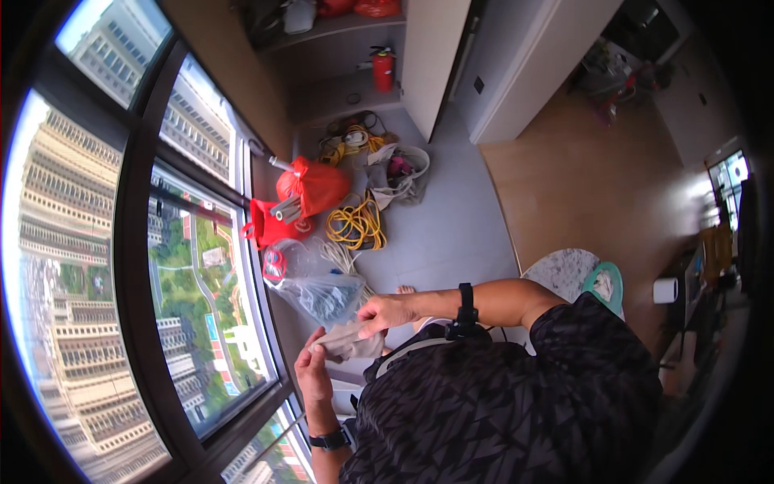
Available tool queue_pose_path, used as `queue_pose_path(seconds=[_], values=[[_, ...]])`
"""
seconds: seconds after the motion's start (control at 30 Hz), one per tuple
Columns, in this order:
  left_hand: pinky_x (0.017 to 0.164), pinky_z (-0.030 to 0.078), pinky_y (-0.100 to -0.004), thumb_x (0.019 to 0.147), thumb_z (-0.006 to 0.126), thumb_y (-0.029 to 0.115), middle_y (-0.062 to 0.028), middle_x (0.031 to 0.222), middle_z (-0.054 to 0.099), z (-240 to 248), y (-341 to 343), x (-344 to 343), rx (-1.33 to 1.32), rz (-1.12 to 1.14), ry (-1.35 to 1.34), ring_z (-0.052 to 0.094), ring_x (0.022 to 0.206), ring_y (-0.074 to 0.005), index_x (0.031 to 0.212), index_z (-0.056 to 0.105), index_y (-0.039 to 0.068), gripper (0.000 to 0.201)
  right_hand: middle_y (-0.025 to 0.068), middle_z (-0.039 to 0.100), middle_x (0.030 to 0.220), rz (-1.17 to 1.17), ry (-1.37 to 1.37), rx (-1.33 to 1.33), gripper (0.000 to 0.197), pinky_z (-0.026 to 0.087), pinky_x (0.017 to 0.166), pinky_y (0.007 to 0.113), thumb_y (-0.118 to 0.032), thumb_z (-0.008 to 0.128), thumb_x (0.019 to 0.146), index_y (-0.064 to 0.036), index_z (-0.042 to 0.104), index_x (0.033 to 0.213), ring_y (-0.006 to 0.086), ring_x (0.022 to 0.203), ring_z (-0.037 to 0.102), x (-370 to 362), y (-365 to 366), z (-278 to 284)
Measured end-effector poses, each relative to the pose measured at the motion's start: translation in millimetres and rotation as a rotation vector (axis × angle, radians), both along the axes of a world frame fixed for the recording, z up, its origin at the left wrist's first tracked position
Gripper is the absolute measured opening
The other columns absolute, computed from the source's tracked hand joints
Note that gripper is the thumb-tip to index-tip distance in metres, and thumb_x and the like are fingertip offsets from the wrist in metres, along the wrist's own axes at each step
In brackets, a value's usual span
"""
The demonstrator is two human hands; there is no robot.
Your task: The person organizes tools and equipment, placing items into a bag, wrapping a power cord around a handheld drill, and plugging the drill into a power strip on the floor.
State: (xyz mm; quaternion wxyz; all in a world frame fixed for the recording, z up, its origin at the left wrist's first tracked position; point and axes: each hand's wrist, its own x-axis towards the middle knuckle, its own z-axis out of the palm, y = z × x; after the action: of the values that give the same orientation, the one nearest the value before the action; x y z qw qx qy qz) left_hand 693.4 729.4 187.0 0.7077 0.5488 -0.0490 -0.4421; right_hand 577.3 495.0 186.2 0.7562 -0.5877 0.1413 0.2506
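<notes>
A limp beige-grey cloth stretches between my two hands, in front of my body near the window. My left hand pinches its left end between thumb and fingers. From above, my right hand grips its upper right edge, fingers closed on the fabric. Just beyond the cloth lies a clear plastic bag with greyish contents that I cannot make out. A pale cord is heaped behind that bag. The cloth's lower folds are partly hidden against my body.
Red bags and a coiled yellow cable lie on the grey floor ahead, with a pale open bag beyond. A fire extinguisher stands in the open cupboard. Tall windows line my left; a marbled round top is at right.
</notes>
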Motion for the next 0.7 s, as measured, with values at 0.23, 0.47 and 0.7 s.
queue_pose_path(seconds=[0.23, 0.47, 0.7], values=[[0.069, 0.039, -0.021, 0.097, 0.061, 0.025, 0.0025, 0.082, 0.06, 36.7, -84.8, 12.8, 0.139, -0.169, -0.286, 0.05, 0.075, -0.0058, 0.091, 0.065, 0.001, 0.025, 0.0012, 0.063, 0.078, -0.218, 0.003, -0.077, 0.027, 0.049, 0.067, 0.028, -0.029, 0.071, 0.084, -0.0031, 0.066, 0.091, 0.0097, 0.073, 0.058, -35.9, -73.9, 11.0], [0.073, 0.043, -0.0227, 0.099, 0.057, 0.026, 0.0004, 0.087, 0.064, 39.9, -134.4, 42.4, 0.128, -0.062, -0.225, 0.053, 0.077, -0.0074, 0.094, 0.064, 0.002, 0.025, 0.0039, 0.063, 0.077, -0.647, 0.239, -0.134, 0.024, 0.051, 0.054, 0.026, -0.024, 0.065, 0.088, -0.0007, 0.066, 0.094, 0.0106, 0.066, 0.059, -98.4, -136.9, -32.0], [0.073, 0.05, -0.0253, 0.096, 0.06, 0.026, -0.005, 0.094, 0.066, -19.8, -146.0, 99.3, 0.241, -0.071, -0.148, 0.061, 0.081, -0.012, 0.104, 0.064, 0.002, 0.026, 0.0038, 0.062, 0.077, -0.873, 0.532, -0.355, 0.024, 0.052, 0.054, 0.028, -0.024, 0.063, 0.089, -0.0023, 0.063, 0.099, 0.0122, 0.065, 0.059, -169.6, -195.1, -24.6]])
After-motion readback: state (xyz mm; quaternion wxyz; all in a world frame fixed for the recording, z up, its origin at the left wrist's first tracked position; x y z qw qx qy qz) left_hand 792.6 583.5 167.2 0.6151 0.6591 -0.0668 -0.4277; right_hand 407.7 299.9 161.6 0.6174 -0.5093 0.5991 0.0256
